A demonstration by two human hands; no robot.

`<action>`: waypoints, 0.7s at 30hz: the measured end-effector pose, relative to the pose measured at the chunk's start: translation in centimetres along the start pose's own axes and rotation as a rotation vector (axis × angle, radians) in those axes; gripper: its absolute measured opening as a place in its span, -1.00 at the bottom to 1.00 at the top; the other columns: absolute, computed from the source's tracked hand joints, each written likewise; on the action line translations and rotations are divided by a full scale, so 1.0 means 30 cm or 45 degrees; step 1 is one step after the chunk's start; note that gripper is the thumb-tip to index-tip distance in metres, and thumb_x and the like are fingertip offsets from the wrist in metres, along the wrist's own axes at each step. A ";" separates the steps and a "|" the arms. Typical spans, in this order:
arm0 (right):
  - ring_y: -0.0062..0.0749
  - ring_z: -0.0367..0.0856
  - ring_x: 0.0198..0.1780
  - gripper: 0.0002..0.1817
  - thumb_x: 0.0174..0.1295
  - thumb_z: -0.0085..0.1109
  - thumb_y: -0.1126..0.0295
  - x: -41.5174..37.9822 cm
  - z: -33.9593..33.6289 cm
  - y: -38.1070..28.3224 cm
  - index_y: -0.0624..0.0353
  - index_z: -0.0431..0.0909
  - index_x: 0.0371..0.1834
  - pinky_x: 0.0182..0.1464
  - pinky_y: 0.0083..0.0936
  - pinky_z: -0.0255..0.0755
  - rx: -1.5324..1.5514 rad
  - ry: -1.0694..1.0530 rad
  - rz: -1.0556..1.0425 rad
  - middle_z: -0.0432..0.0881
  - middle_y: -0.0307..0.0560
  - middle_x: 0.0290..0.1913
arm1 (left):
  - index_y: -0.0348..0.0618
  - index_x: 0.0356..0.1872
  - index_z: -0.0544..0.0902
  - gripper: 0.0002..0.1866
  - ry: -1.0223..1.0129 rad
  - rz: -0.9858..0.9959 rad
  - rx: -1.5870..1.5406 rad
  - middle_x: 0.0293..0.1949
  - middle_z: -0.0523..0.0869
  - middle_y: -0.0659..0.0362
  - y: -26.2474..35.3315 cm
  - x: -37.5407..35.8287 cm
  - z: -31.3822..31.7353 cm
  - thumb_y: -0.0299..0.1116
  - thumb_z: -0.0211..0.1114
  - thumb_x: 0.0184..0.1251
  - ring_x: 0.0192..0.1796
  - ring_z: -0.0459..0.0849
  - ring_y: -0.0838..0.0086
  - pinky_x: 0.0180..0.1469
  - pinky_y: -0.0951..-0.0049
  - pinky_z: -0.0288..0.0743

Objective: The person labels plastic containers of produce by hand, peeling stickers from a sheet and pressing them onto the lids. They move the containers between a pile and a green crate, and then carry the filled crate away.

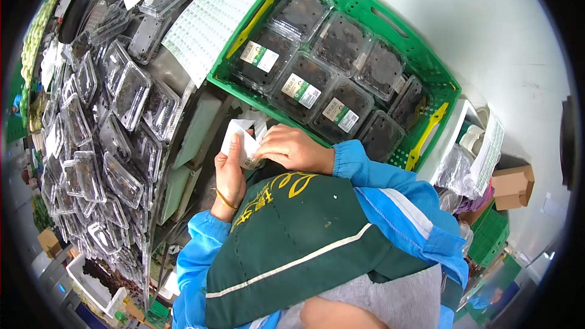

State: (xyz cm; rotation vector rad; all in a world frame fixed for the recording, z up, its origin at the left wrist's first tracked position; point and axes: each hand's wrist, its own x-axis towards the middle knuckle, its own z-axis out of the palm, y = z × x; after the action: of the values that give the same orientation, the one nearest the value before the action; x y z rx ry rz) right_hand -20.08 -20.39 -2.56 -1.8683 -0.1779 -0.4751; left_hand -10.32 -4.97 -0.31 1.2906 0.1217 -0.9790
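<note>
White paper strip (245,143): between the two hands, in front of the dark green apron (292,231) and just beside the near corner of the crate; its lower end carries a small printed patch.
Left hand (230,176): closed around the strip's lower left side, thumb laid flat along the paper, fingers mostly out of sight behind; a yellow band (225,200) circles the wrist.
Right hand (295,148): nearly closed, fingers bent and tips drawn together, pinching the strip at its printed edge.
Green crate (399,24): beyond the hands, perforated walls, a yellow handle (426,136) at the right end and another at the left.
Clear plastic boxes (342,42): at least eight in the crate, lids down, side by side in rows, dark contents showing through; what these are is too unclear to tell.
Box labels (300,90): white and green, plain to see on three boxes along the near left row.
Counter at left: heaped with many more lidded boxes (131,94), tilted and overlapping, also dark inside.
Printed sheet (210,30): between that heap and the crate.
White container (466,146): right of the crate, with crumpled clear plastic in it.
Cardboard box (513,187): farther right.
</note>
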 end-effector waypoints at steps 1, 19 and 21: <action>-0.18 0.55 -0.23 -0.62 0.12 0.26 0.42 0.004 -0.001 -0.013 0.07 0.56 0.06 -0.16 -0.33 0.43 0.000 -0.009 -0.007 0.60 -0.06 -0.26 | -0.26 -0.07 0.65 -0.68 0.004 0.008 -0.007 -0.18 0.71 0.21 0.000 0.000 0.001 -0.22 0.10 0.46 -0.20 0.63 0.59 -0.11 0.56 0.47; -0.58 0.61 -0.22 -0.88 0.21 0.20 0.52 0.276 -0.430 0.237 0.24 0.59 -0.19 -0.13 -0.60 0.50 0.447 0.383 0.611 0.67 -0.21 -0.23 | -0.23 0.03 0.50 -0.60 0.234 0.137 -0.559 -0.08 0.61 0.13 0.146 0.036 -0.075 -0.09 0.08 0.43 0.00 0.58 0.39 0.16 0.21 0.41; -0.58 0.60 -0.24 -0.81 0.20 0.20 0.54 0.330 -0.571 0.424 0.24 0.55 -0.11 -0.19 -0.63 0.49 0.297 0.379 0.709 0.67 -0.19 -0.25 | -0.21 -0.04 0.52 -0.63 -0.307 0.019 -0.824 -0.21 0.64 0.13 0.114 -0.009 -0.139 -0.08 0.08 0.42 -0.11 0.63 0.36 0.16 0.13 0.41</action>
State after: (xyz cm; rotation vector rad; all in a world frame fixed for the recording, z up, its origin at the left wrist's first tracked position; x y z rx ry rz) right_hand -10.70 -41.82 -4.89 -1.5117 0.4584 -0.3201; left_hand -6.43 -1.48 1.03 0.5776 0.2211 -0.9673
